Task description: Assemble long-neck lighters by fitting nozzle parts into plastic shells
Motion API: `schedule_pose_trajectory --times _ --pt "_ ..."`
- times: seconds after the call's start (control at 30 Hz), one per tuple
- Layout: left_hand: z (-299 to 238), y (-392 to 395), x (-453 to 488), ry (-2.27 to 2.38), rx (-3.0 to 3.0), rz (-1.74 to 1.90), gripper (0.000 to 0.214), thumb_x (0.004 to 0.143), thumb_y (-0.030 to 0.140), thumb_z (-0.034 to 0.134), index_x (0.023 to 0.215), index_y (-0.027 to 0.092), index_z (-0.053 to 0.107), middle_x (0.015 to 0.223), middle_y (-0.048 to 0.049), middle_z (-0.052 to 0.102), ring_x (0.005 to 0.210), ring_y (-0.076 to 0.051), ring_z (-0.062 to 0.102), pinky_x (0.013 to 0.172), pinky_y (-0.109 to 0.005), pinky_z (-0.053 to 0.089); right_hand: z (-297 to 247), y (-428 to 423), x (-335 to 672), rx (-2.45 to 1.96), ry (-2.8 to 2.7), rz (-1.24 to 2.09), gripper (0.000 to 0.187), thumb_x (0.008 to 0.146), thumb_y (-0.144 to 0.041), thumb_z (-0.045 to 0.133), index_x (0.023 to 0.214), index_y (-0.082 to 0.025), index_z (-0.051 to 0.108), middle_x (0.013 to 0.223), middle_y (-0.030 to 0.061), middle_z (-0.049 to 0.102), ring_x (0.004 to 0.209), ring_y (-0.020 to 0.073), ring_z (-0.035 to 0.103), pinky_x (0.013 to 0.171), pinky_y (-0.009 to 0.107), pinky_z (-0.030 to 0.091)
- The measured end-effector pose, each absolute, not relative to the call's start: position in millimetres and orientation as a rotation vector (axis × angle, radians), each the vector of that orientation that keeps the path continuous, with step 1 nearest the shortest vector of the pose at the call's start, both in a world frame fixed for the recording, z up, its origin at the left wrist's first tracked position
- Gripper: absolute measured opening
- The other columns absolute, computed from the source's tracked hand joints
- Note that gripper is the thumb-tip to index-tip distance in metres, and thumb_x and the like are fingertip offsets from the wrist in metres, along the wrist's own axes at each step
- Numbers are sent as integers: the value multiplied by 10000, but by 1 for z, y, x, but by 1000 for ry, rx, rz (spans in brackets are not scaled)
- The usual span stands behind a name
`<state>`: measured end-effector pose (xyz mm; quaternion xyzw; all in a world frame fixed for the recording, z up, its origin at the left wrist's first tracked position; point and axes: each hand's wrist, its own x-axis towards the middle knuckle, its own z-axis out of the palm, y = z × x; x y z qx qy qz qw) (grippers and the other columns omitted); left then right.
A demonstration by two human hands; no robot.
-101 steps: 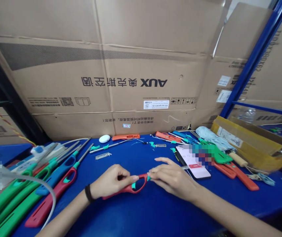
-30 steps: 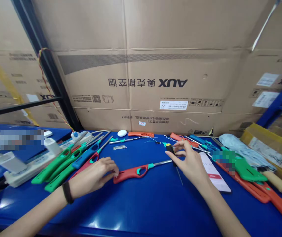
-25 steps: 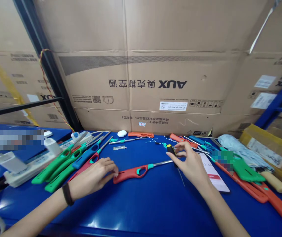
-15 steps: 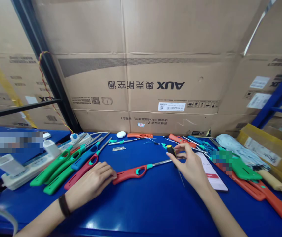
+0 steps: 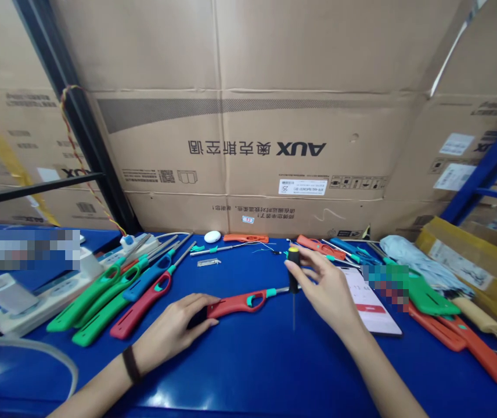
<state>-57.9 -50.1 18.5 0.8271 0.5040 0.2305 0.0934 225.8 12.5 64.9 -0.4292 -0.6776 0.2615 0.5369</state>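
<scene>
A red long-nosed lighter (image 5: pixel 242 302) with a teal trigger lies on the blue table (image 5: pixel 248 371), its metal tube pointing right. My left hand (image 5: pixel 174 331) grips the butt end of its handle, fingers curled round it. My right hand (image 5: pixel 324 290) pinches a small screwdriver (image 5: pixel 292 273) with a black handle and yellow cap, held upright, thin shaft pointing down just beyond the lighter's tube.
A row of green, blue and red lighters (image 5: pixel 118 290) lies at left beside a white power strip (image 5: pixel 35 296). A phone (image 5: pixel 368 302), more lighters (image 5: pixel 457 331) and loose parts sit at right. Cardboard boxes (image 5: pixel 248 145) wall off the back.
My right hand picked up the screwdriver and has swung it upright over the lighter's tube. My left hand shifted from beside the handle to gripping its end. The lighter now lies on the table.
</scene>
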Motion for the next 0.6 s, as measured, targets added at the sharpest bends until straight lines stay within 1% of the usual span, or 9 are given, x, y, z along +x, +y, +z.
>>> schedule_pose_trajectory --times 0.07,0.13,0.23,0.33,0.5,0.6 --pt "20 -35 -49 1434 2407 695 289 874 344 537 1143 250 581 1130 -38 654 1028 -198 618 906 -301 484 70 10 211 -938 -1644 681 282 803 -393 613 1012 -207 645 1032 77 649 941 214 644 811 348 574" --pt "20 -19 -39 1388 2362 700 297 859 320 558 1144 245 585 1140 -39 653 1044 -204 607 922 -319 469 77 9 193 -858 -1657 701 254 818 -354 606 1032 -218 630 1027 57 651 914 189 653 818 322 569" --pt "17 2 -28 1307 2284 708 321 831 313 592 1143 238 595 1145 -43 655 1052 -216 599 935 -339 453 86 11 169 -750 -1657 693 236 836 -312 589 1054 -226 611 1046 46 646 931 176 649 828 303 561" --pt "11 13 -24 1237 2222 746 339 807 336 626 1130 235 607 1135 -41 660 1052 -218 595 948 -347 441 92 18 152 -692 -1617 644 248 857 -305 559 1097 -246 587 1082 39 639 957 171 637 810 303 565" --pt "5 14 -27 1206 2219 802 338 804 355 635 1118 235 614 1134 -45 659 1062 -221 588 965 -368 431 84 27 144 -668 -1538 631 282 851 -331 566 1121 -248 569 1063 39 646 936 169 642 709 276 588" --pt "4 13 -27 1193 2262 813 318 814 345 625 1109 226 609 1131 -50 660 1063 -224 587 964 -386 433 76 24 145 -683 -1585 654 281 843 -333 579 1110 -246 580 1046 38 652 942 172 637 719 284 589"
